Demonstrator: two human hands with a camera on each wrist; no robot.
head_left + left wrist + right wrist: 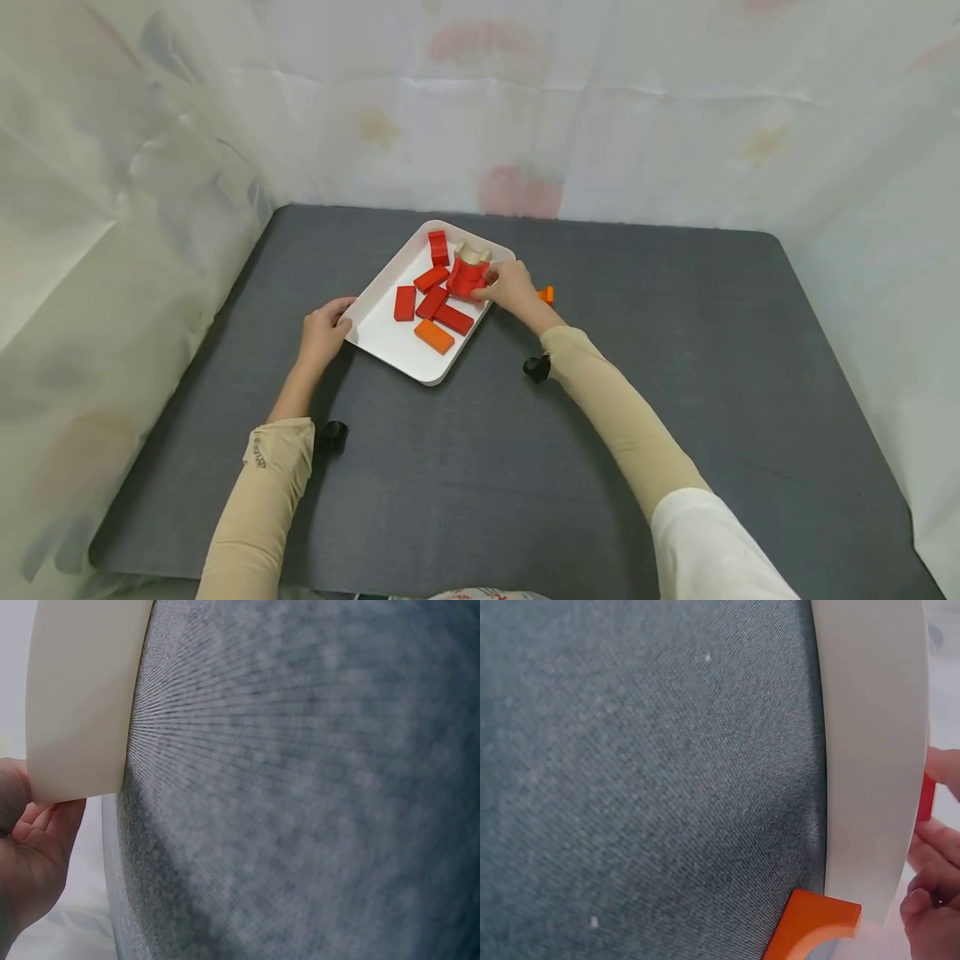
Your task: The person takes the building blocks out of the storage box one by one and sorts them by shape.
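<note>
Right hand on red block

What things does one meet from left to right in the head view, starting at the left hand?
Left hand → red flat block → red arch block → right hand → orange block outside the tray.

The head view looks down from above; both wrist views sit low beside the white tray, shared by all.

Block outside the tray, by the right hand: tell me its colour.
Orange block, clearest in the right wrist view, beside the white tray.
</note>
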